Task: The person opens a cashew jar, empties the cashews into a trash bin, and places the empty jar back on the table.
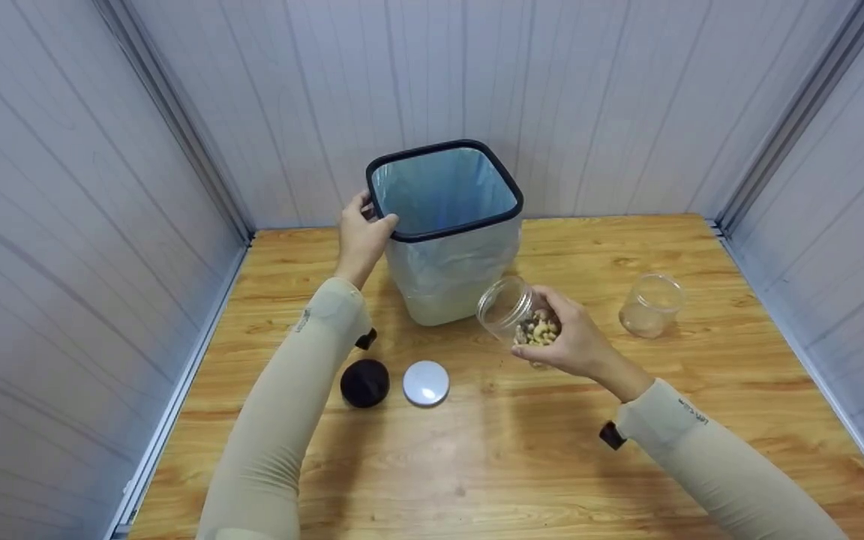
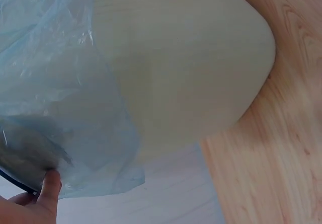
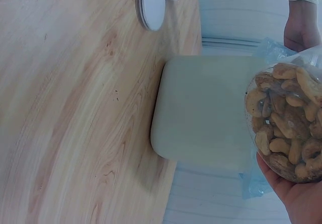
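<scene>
A pale trash bin (image 1: pixel 432 300) with a black rim and a bluish plastic liner (image 1: pixel 432 191) stands at the back of the table. My left hand (image 1: pixel 364 236) grips the rim at its left corner, thumb on top. My right hand (image 1: pixel 574 334) holds a clear jar (image 1: pixel 503 304), lidless and tilted with its mouth toward the bin. Cashew nuts (image 3: pixel 289 123) lie in the bottom of the jar, showing through its base in the right wrist view. The jar is in front of the bin, to the right, below the rim.
A second clear jar (image 1: pixel 651 306) stands on the wooden table (image 1: pixel 477 480) at the right. A black lid (image 1: pixel 364 383) and a white lid (image 1: pixel 426 383) lie side by side in front of the bin. Panel walls (image 1: pixel 589 97) enclose the table at the back and sides.
</scene>
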Tool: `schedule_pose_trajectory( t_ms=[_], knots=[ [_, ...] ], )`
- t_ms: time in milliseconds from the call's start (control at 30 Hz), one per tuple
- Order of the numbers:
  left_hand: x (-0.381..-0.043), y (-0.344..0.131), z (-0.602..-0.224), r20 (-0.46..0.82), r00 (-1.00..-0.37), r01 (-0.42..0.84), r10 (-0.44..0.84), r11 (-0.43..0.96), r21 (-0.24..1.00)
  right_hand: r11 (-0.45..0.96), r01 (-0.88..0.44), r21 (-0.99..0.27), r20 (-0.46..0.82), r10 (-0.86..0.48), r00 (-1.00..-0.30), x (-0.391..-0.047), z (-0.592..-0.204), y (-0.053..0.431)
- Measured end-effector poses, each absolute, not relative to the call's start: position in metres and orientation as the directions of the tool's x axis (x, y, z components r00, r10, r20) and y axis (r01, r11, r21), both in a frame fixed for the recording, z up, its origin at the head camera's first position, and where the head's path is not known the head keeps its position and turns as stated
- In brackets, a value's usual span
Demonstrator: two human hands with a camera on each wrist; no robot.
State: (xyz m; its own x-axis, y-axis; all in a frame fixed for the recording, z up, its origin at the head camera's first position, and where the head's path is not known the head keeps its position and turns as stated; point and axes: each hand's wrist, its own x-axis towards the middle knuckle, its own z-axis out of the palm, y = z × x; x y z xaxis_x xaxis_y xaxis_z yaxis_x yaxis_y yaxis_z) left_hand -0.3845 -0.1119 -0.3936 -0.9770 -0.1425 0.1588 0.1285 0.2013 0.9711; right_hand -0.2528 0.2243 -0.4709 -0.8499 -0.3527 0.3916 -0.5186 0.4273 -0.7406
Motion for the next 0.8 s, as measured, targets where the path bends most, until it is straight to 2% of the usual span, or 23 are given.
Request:
schedule_pose_trajectory(
  t_ms=[600, 800],
  knots=[
    [-0.383, -0.107, -0.398, 0.194, -0.966, 0.165, -0.17, 0.173, 0.971, 0.464, -0.481, -0.744, 0.359, -0.329, -0.873, -0.263, -0.463, 0.228],
    [-0.383, -0.106, -0.397, 0.191, -0.966, 0.163, -0.174, 0.163, 0.973, 0.456, -0.502, -0.735, 0.383, -0.332, -0.862, -0.266, -0.458, 0.226]
  ],
)
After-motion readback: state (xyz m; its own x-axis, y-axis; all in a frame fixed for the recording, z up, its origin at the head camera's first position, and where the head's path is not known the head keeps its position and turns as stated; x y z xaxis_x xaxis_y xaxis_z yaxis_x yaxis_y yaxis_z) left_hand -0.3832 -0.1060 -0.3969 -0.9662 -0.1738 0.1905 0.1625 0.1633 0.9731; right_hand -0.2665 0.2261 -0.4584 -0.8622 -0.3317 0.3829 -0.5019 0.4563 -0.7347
